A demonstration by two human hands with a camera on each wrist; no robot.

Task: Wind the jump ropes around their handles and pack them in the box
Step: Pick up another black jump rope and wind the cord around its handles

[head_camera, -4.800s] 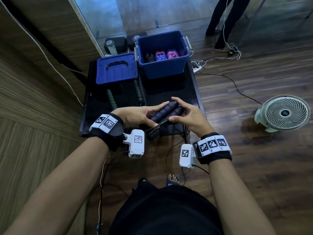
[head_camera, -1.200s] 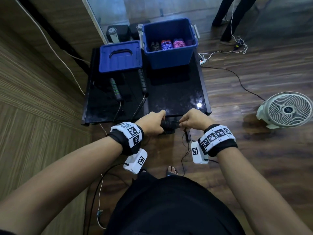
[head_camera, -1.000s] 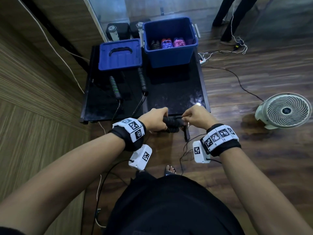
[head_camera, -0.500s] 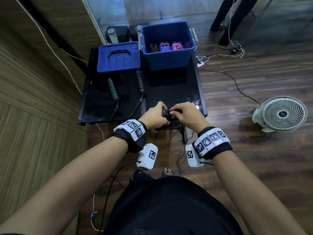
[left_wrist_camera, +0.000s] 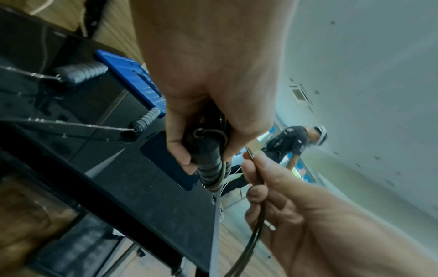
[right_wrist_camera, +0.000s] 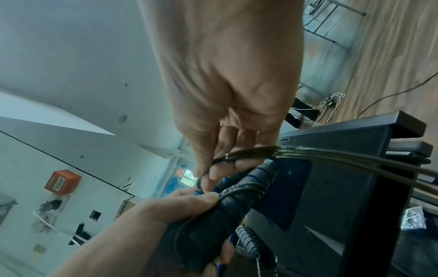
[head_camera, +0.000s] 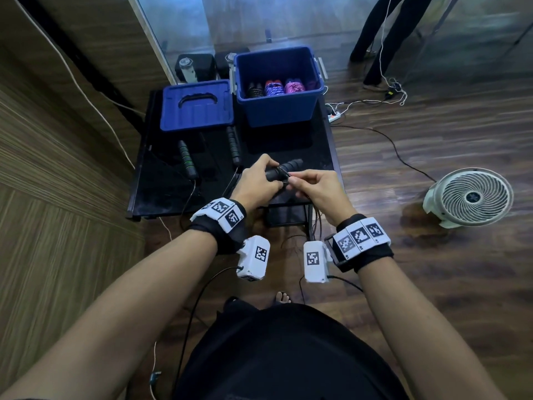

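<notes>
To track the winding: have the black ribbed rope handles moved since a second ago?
Yes. The handles moved forward, from the black table's near edge to over it.

**Rope meets handles at the table's edge**

A right hand pinches a thin dark jump rope cord between thumb and fingertips, strands trailing off to the right. Below, a left hand grips a pair of black handles with blue rings, cord looped round them. Another ribbed handle lies on the black table beneath. A red wall box shows behind.
</notes>
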